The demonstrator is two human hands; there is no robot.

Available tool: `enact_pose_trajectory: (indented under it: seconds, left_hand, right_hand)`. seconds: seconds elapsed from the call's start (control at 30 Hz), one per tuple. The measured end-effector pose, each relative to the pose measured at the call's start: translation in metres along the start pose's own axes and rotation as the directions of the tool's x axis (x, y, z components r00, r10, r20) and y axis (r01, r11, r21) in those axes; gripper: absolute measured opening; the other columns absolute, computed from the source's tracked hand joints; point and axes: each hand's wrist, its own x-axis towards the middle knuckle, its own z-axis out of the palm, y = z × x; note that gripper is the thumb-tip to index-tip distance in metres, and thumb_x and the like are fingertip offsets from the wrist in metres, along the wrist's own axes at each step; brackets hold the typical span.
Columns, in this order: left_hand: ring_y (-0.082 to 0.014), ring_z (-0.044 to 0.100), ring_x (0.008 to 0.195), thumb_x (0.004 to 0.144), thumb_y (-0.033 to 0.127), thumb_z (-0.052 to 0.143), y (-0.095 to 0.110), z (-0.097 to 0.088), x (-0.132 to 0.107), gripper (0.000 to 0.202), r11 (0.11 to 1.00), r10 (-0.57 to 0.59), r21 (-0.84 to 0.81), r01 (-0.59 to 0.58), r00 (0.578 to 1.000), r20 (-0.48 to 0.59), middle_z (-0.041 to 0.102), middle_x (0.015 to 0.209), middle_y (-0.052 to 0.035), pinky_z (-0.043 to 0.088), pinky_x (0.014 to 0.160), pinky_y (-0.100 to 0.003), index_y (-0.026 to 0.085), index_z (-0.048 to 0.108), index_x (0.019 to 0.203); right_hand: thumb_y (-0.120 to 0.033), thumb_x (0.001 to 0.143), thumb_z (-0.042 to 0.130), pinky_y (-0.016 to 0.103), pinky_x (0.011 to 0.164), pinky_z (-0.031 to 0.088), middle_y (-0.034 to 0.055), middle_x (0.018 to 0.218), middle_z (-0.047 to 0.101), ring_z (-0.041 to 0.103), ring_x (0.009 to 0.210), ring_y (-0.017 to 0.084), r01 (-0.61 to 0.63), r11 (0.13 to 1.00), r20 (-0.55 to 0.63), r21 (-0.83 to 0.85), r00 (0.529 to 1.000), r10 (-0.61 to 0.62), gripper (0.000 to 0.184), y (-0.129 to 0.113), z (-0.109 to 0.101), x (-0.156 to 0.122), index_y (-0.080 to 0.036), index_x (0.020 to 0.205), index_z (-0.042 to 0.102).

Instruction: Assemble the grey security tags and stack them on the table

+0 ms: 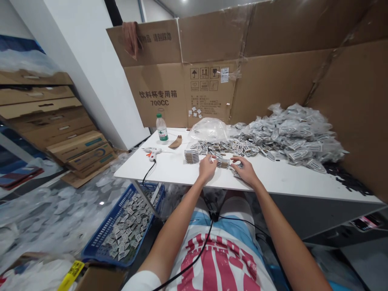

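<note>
Both my hands rest on the white table [169, 167] near its front edge. My left hand [207, 167] has its fingers curled against a short row of small flat clip-like pieces [223, 163]. My right hand [245, 169] lies over loose pieces to the right of that row, fingers bent and partly spread. A neat stack of the same pieces [191, 156] stands left of my left hand. Several loose pieces [224, 146] are scattered behind my hands.
A big heap of bagged pieces [295, 135] fills the table's right back. A clear bag [209, 129], a water bottle [161, 128] and a glue gun [152, 153] with cord lie at the left. A blue basket [125, 224] of pieces sits on the floor. Cardboard walls stand behind.
</note>
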Motion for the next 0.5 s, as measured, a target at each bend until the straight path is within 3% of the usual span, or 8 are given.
enact_pose_trajectory:
  seconds: [0.2, 0.4, 0.5]
  left_hand:
    - [-0.0197, 0.06, 0.076, 0.093, 0.025, 0.058, 0.0019, 0.0009, 0.0048, 0.012, 0.994, -0.091, -0.073, 0.086, 0.993, -0.072, 0.068, 0.083, -0.0013, 0.039, 0.073, -0.028, 0.025, 0.068, 0.099]
    - [-0.0221, 0.06, 0.083, 0.097, 0.022, 0.05, -0.0011, -0.0012, 0.0076, 0.015, 0.987, -0.103, -0.135, 0.092, 0.992, -0.073, 0.07, 0.094, -0.0046, 0.041, 0.078, -0.031, 0.024, 0.062, 0.107]
    - [-0.0214, 0.06, 0.084, 0.102, 0.028, 0.048, -0.0005, -0.0011, 0.0067, 0.016, 0.984, -0.083, -0.164, 0.072, 0.995, -0.061, 0.069, 0.096, -0.0051, 0.043, 0.082, -0.031, 0.024, 0.061, 0.112]
  right_hand:
    - [-0.04, 0.09, 0.065, 0.048, 0.104, 0.049, 0.0062, 0.104, 0.076, 0.069, 0.107, 0.028, -0.01, 1.0, 0.002, -0.008, 1.0, 0.01, 0.018, 0.002, -0.0007, -0.0019, -0.025, 0.095, 0.073]
    - [-0.039, 0.089, 0.065, 0.047, 0.103, 0.051, 0.0063, 0.104, 0.077, 0.07, 0.104, 0.027, -0.003, 1.0, 0.018, 0.011, 1.0, 0.003, 0.019, -0.002, -0.0013, -0.0026, -0.024, 0.097, 0.075]
    - [-0.039, 0.089, 0.065, 0.047, 0.103, 0.051, 0.0062, 0.104, 0.077, 0.07, 0.105, 0.028, -0.009, 1.0, 0.017, 0.011, 1.0, 0.009, 0.02, -0.0028, -0.0015, -0.0028, -0.024, 0.098, 0.075]
